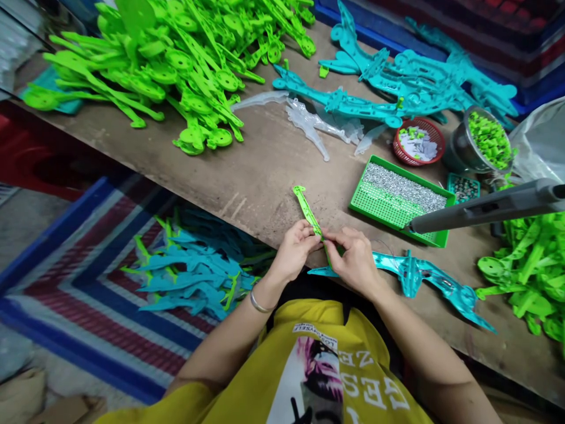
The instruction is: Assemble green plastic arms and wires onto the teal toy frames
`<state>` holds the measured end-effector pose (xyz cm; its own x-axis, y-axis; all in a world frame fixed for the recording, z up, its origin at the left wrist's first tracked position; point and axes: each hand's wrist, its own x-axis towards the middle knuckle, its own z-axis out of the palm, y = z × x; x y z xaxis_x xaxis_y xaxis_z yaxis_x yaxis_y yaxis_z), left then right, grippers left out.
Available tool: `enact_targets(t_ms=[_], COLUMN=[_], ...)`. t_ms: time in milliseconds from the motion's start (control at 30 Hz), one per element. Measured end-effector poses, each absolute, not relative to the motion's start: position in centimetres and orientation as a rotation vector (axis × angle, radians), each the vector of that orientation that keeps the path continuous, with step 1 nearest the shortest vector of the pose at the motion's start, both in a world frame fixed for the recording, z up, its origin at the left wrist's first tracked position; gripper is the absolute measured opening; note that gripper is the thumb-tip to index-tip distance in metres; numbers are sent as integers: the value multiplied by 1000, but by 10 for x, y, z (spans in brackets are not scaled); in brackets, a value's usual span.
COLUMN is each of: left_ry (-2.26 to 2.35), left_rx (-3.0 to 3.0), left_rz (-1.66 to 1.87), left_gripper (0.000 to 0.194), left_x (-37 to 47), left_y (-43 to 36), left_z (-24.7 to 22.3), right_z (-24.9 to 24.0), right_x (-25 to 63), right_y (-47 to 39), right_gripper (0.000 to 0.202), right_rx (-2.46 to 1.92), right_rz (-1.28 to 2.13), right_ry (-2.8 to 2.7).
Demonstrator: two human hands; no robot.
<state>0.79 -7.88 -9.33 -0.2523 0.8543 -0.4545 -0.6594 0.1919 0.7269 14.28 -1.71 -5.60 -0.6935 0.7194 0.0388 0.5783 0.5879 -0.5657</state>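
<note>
Green part, near side of table, pinched in fingertips of L hand & R hand, prob. for steadiness; blue frame lies by R hand, prob. for quick reach

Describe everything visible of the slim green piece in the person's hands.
The slim green piece is narrow, bright green and looks like moulded plastic, with a short sideways hook at its far end and small raised or recessed details along its face. The left hand and right hand grip it close together, fingers hiding part. It slants away leftward over the brown tabletop.
</note>
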Motion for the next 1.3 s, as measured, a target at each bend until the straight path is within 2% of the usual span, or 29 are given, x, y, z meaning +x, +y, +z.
enact_targets(t_ms=[133, 233, 367, 467, 567, 700, 933, 1133, 1300], left_ry=[1113, 1111, 1085, 1058, 1078, 1140, 965, 1014, 1089], left_rx=[263, 293, 281, 262, 276, 301, 219, 223, 277], left_rz=[1465, 1452, 1440, 1466, 1492, 1474, 1488, 1554, 1559], left_gripper=[43, 44, 45, 45, 43, 30, 55, 50, 49], left_x=[8, 7, 6, 8, 9, 7, -3, -12, -15], left_y=[-81, -83, -83, -82, -82, -84, -85, -78, -71], left_z=[-96, -95, -93, -94, -97, -98, -91, -91, -93], right_z=[-54, -49, -43, -40, -40, -43, -45, -47, -53], right_x=[142, 142, 139, 129, 112, 91, 97, 105, 100], right_y=[-34, -37, -18, 0, 7, 5, 31, 53, 56], right_gripper=[29, 32, 24, 28, 28, 21, 14, 12, 13], right_rx=[-951, -939, -921, -803, -623, -516, -609, -719, -695], right_rz=[438, 329, 523, 658, 667, 621, 977, 1268, 1280], right_ry=[-2766, -2834, -2757, -2700, -2794, -2954, -2691, -2532, -2552])
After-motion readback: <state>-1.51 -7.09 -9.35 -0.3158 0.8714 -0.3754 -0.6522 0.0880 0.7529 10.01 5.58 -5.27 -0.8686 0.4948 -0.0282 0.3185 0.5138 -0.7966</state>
